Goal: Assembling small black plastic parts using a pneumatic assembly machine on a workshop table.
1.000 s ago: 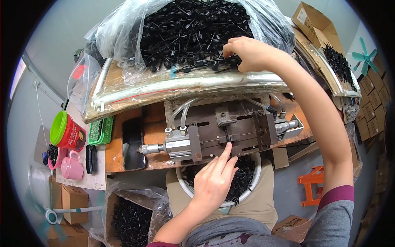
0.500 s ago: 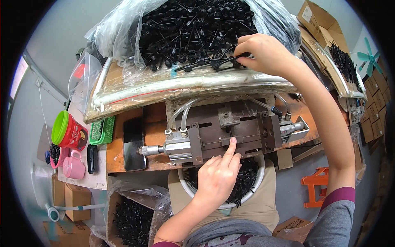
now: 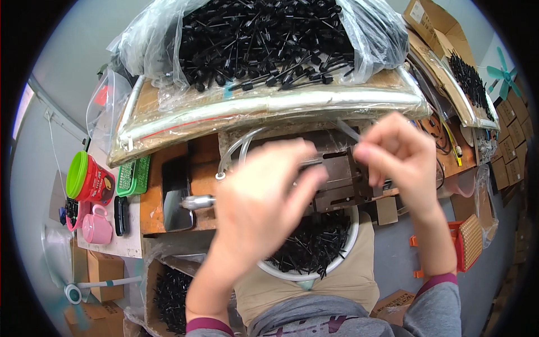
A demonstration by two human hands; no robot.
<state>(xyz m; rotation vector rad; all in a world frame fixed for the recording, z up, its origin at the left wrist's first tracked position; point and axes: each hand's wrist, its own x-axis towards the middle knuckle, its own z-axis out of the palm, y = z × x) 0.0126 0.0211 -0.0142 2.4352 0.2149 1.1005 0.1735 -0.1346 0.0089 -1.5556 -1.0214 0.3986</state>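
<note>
My left hand (image 3: 255, 194), smeared by motion, hangs over the left side of a metal clamping fixture (image 3: 337, 182) and hides its left air cylinder. Its thumb is apart from the index finger; whether a part lies between them is unclear. Over the fixture's right end, my right hand (image 3: 401, 160) has its fingers curled into a pinch; what is in them is too blurred to make out. Beyond the fixture lies a heap of black thin-stemmed plastic parts (image 3: 264, 42) on a plastic-wrapped tray (image 3: 275, 105). A white round basket (image 3: 352, 236) of similar black parts rests at my lap.
A dark phone-like slab (image 3: 177, 196) lies left of the fixture. Farther left stand a red tub (image 3: 101, 185), a green basket (image 3: 135, 177) and a pink mug (image 3: 98, 226). Clear air tubes (image 3: 238, 149) loop behind the fixture. An orange stool (image 3: 469, 241) stands at right.
My right hand has come back from the heap to the fixture's right end. My left hand has lifted off the fixture's middle and moved up and left. The view has shifted slightly.
</note>
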